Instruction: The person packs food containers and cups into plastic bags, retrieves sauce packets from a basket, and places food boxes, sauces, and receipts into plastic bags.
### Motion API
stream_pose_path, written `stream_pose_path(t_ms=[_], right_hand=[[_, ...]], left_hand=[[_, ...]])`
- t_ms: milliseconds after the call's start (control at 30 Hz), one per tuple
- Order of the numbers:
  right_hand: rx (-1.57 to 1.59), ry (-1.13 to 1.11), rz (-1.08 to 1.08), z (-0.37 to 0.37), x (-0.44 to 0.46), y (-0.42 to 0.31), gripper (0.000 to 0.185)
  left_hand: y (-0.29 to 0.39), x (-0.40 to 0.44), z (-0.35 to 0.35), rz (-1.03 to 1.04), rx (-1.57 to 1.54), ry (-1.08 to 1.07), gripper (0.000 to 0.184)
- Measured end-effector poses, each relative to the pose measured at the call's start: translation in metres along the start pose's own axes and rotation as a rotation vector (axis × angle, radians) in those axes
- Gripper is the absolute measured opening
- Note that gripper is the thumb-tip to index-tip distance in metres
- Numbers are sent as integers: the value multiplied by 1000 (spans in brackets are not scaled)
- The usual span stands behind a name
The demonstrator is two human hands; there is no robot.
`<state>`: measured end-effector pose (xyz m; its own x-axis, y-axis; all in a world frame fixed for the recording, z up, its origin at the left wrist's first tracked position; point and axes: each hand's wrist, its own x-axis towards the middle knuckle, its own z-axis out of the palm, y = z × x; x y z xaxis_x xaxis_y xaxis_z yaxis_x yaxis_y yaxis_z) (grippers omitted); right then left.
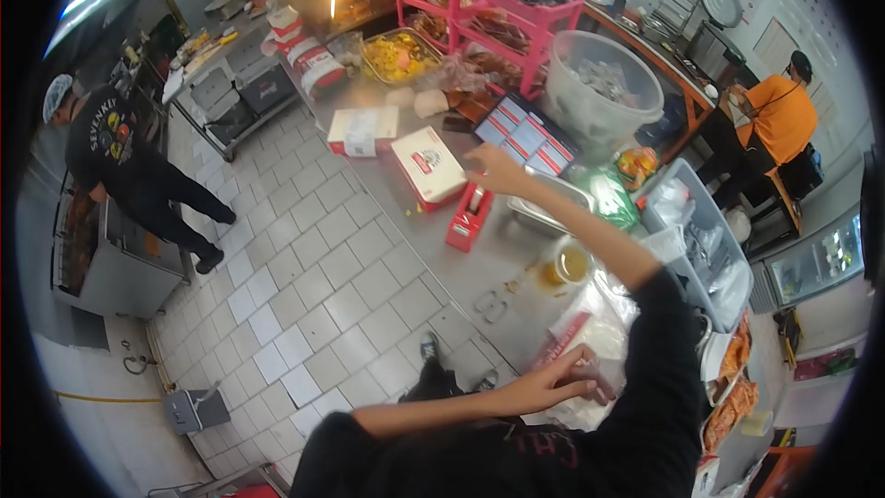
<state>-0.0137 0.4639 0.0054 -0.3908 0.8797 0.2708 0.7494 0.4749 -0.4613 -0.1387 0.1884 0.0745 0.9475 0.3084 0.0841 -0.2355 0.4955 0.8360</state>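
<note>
My right hand (495, 171) reaches across the steel counter, fingers bent together just above a red tape dispenser (471, 215) and beside the right corner of a cream-and-red cardboard box (429, 167). Whatever the fingertips hold, if anything, is too small to make out. My left hand (570, 382) hovers low in front of my body, over or on a clear plastic bag (604, 337) with red print. Its fingers are loosely bent and apart, with nothing visible in them. A second box (363, 132) lies behind the first.
A tablet (527, 134), a metal tray (551, 200), a tub of yellowish sauce (572, 264) and a large plastic bucket (604, 92) stand on the counter (442, 263). Pink shelves (516, 9) rise behind. One person (120, 148) works at left, another (779, 115) at far right.
</note>
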Motion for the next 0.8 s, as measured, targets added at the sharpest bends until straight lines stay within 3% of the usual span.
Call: stream_pose_path(t_ms=[33, 67, 100, 167, 233, 267, 333, 433, 533, 600, 667, 800], right_hand=[[205, -230, 289, 45, 44, 16, 57], [18, -116, 387, 84, 68, 6, 73], [-178, -1, 498, 117, 79, -6, 90], [-503, -4, 600, 155, 88, -15, 113], [-453, -15, 738, 158, 114, -14, 114], [-399, -50, 835, 159, 118, -11, 115], [-255, -26, 779, 147, 123, -9, 112], [-96, 126, 506, 86, 103, -43, 109], [50, 254, 194, -9, 30, -93, 95], [49, 295, 98, -61, -36, -127, 101], [35, 288, 43, -115, -110, -164, 92], [135, 283, -34, -139, -243, -191, 80]], left_hand=[[-1, -9, -13, -124, -25, 14, 27], [-13, -19, -26, -161, 13, 69, 33], [-23, -29, -32, -178, 137, 262, 40], [-51, -48, -57, -276, 192, 215, 37], [-58, -65, -67, -369, 63, 477, 31], [-59, -68, -72, -400, 70, 444, 31], [-74, -73, -79, -455, -44, 377, 30], [-90, -77, -84, -509, -201, 311, 28], [-62, -55, -75, -506, -369, 255, 28], [-55, -43, -76, -549, -425, 275, 27], [-54, -21, -65, -590, -477, 300, 25], [-61, 50, 4, 447, -747, 352, 26]])
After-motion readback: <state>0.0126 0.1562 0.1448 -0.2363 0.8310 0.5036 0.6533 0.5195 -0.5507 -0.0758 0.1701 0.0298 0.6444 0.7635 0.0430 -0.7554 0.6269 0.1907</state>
